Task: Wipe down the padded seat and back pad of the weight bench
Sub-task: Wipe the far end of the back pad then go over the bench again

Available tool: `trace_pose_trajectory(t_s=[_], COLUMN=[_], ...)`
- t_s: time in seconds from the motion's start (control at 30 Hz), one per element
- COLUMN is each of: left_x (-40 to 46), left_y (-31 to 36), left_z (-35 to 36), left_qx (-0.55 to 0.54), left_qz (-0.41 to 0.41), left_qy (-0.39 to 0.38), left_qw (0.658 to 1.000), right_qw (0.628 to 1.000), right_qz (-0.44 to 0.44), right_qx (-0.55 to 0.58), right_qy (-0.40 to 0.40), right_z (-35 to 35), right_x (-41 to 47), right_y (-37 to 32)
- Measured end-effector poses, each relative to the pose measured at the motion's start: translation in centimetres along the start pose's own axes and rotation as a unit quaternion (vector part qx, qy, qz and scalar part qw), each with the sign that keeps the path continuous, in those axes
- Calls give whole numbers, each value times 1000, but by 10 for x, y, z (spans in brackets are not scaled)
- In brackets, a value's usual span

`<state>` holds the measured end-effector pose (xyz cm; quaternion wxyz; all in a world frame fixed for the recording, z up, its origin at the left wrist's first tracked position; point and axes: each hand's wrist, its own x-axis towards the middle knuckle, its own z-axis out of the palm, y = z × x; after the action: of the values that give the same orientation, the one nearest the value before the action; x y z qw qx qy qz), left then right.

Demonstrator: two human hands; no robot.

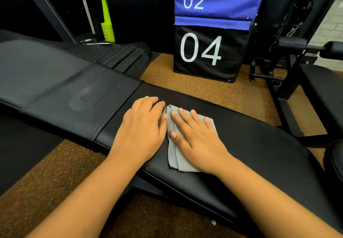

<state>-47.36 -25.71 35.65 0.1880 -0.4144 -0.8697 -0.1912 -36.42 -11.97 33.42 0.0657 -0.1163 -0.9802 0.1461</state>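
Observation:
A black weight bench runs across the view: its back pad (55, 82) with an embossed logo lies to the left, and its seat pad (259, 150) to the right. A folded grey cloth (175, 156) lies on the seat pad near the seam between the two pads. My right hand (196, 137) presses flat on the cloth with straight, spread fingers. Just left of the cloth, my left hand (143, 126) rests palm down on the seat pad, its thumb touching the cloth's edge.
Stacked soft plyo boxes marked 02 and 04 (207, 52) stand behind the bench. A stack of yellow-green cones (107, 26) is at the back left. Another black bench and machine frame (297, 67) stand to the right. Brown speckled rubber floor (55, 173) surrounds the bench.

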Motion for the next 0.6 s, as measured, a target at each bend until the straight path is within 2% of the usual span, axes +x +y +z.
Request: trace_pose_trajectory(t_s=[0.1, 0.3, 0.4, 0.6], left_x=[0, 0, 0, -3], left_y=[-1, 0, -1, 1], left_z=[1, 0, 1, -4], left_qx=[9, 17, 15, -23], left_qz=[1, -2, 3, -8], left_qy=[2, 3, 0, 40], left_qw=[1000, 1000, 1000, 999], right_qw=[1000, 993, 994, 1000], right_qz=[17, 119, 108, 10], right_qx=[2, -13, -13, 3], right_qy=[-2, 17, 7, -12], right_z=[-4, -7, -4, -2], right_x=[23, 83, 76, -1], right_y=[18, 59, 50, 6])
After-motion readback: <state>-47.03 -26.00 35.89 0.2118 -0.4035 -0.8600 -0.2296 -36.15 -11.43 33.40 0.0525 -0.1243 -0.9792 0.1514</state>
